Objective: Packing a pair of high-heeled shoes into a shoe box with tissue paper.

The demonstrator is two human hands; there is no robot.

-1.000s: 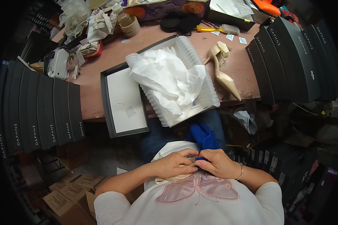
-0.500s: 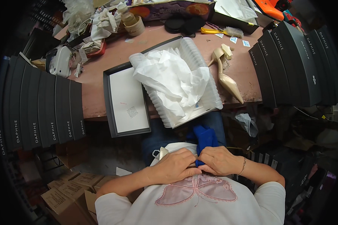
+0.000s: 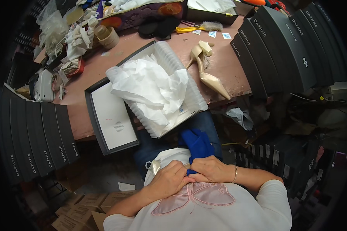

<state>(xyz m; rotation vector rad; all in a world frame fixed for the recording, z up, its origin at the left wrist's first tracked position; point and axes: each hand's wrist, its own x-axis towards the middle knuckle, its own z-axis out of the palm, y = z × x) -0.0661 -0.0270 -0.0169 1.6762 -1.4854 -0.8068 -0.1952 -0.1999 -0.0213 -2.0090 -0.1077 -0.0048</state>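
Observation:
My left hand [image 3: 169, 179] and my right hand [image 3: 211, 169] are together close to my chest, fingers curled. Between them they pinch a blue cloth [image 3: 197, 143] that lies over my lap. Under my left hand sits a cream-coloured shoe [image 3: 158, 163] with a pearl trim, mostly hidden. On the pink table [image 3: 227, 65] in front of me stands an open white shoe box [image 3: 196, 96] stuffed with white tissue paper [image 3: 150, 88]. A beige high-heeled shoe [image 3: 206, 71] lies on its side to the right of the box.
A black-rimmed box lid [image 3: 111, 119] lies left of the box. Stacks of dark shoe boxes stand at the left [image 3: 38, 138] and right [image 3: 289, 50]. A tape roll [image 3: 108, 38], a yellow brush [image 3: 200, 27] and clutter fill the table's far side. Cardboard boxes [image 3: 85, 208] sit on the floor.
The two hands stay pressed together on the blue cloth and shift only slightly. The view has tilted a little, so the table sits lower in the picture.

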